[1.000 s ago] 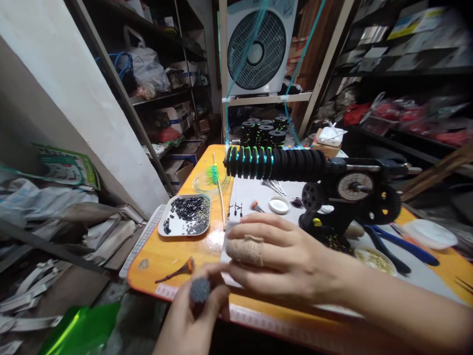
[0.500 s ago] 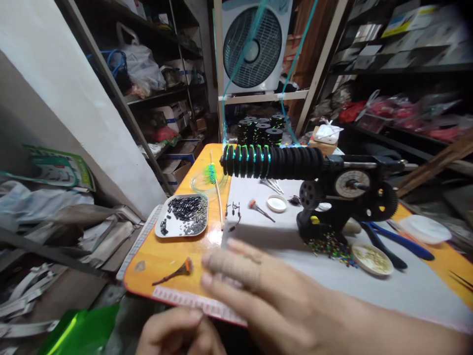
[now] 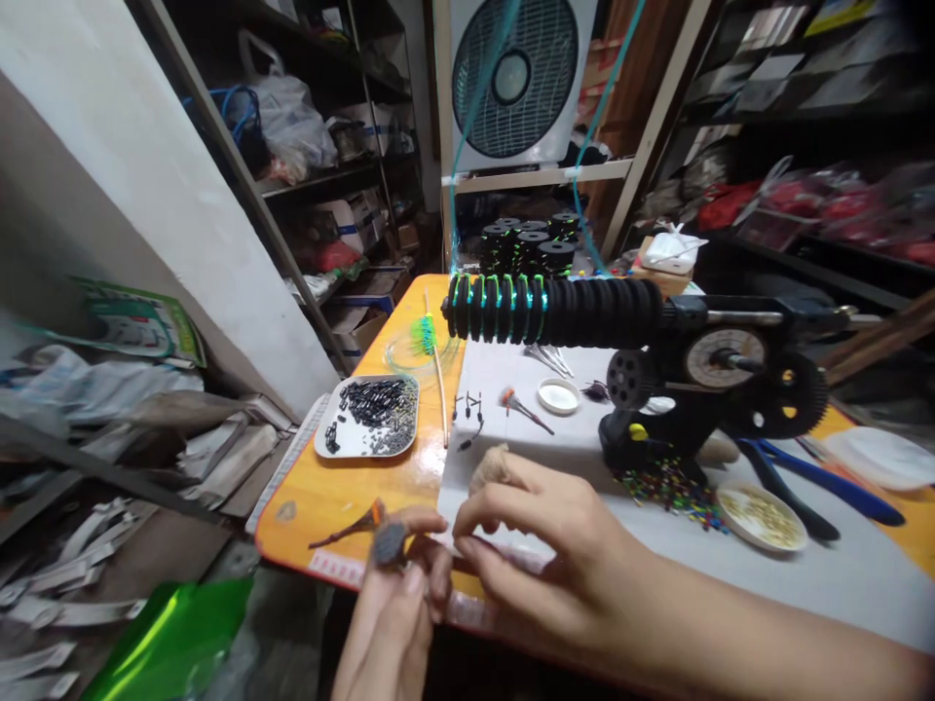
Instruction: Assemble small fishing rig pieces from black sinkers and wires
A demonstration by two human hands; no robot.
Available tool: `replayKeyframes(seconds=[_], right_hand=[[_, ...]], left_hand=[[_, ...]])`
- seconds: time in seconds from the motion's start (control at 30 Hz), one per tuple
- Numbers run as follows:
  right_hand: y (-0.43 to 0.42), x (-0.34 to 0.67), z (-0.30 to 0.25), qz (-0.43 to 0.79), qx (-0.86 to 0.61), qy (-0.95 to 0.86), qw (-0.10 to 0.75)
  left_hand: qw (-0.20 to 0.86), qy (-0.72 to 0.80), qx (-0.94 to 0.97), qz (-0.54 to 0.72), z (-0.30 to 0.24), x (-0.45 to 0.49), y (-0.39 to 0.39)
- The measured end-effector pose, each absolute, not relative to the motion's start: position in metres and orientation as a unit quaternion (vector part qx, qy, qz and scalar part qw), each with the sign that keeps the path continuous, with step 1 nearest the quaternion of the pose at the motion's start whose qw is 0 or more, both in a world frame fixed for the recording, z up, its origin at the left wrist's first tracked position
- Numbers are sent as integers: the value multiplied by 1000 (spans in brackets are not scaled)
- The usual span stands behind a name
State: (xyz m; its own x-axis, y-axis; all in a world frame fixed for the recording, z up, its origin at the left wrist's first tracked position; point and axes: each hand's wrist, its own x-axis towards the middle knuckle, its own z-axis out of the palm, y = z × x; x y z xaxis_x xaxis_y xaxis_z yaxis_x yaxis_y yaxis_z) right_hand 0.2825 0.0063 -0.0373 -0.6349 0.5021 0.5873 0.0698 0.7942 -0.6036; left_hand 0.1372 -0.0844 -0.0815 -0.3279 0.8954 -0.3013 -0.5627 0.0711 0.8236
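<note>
My left hand (image 3: 398, 613) is raised at the table's near edge, fingers closed round a small grey foam cylinder (image 3: 390, 543) that stands up from the grip. My right hand (image 3: 533, 540) reaches in from the right, its bandaged forefinger bent, thumb and fingers pinched together beside the left fingertips; what they pinch is too small to make out. Both hands hover over the front edge of the orange table (image 3: 328, 497) and the grey mat (image 3: 730, 574). A small brown pointed tool with an orange tip (image 3: 351, 529) lies just left of the hands.
A black winding machine (image 3: 701, 389) carries a row of black spools with green line (image 3: 547, 310). A white tray of dark small parts (image 3: 371, 417), a thin stick (image 3: 438, 385), a white lid (image 3: 559, 396), coloured beads (image 3: 668, 482), a dish (image 3: 761, 516) and blue-handled pliers (image 3: 818, 477) lie around. A fan (image 3: 515, 78) stands behind.
My right hand went from flat and spread to a pinch beside the left hand. The left hand rose back into view with the grey cylinder. The camera shifted slightly.
</note>
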Motion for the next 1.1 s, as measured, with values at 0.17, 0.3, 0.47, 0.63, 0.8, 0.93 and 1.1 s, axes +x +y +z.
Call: replayKeyframes(seconds=[0.17, 0.3, 0.47, 0.63, 0.8, 0.93, 1.1], right_hand=[[14, 282, -40, 330, -198, -824, 415], [16, 282, -41, 407, -217, -794, 397], [15, 280, -41, 438, -221, -778, 393], [8, 279, -42, 428, -230, -779, 396], [4, 278, -42, 398, -226, -788, 412], [5, 278, -44, 378, -200, -802, 416], [7, 279, -45, 332, -202, -826, 409]], left_hand=[[567, 518, 192, 611, -88, 145, -80], [553, 515, 248, 606, -84, 147, -76], [533, 563, 325, 542, -82, 145, -77], [463, 606, 361, 537, -79, 146, -78], [472, 561, 242, 636, -80, 156, -80], [467, 469, 159, 733, -79, 161, -80], [456, 419, 167, 767, -78, 154, -81]])
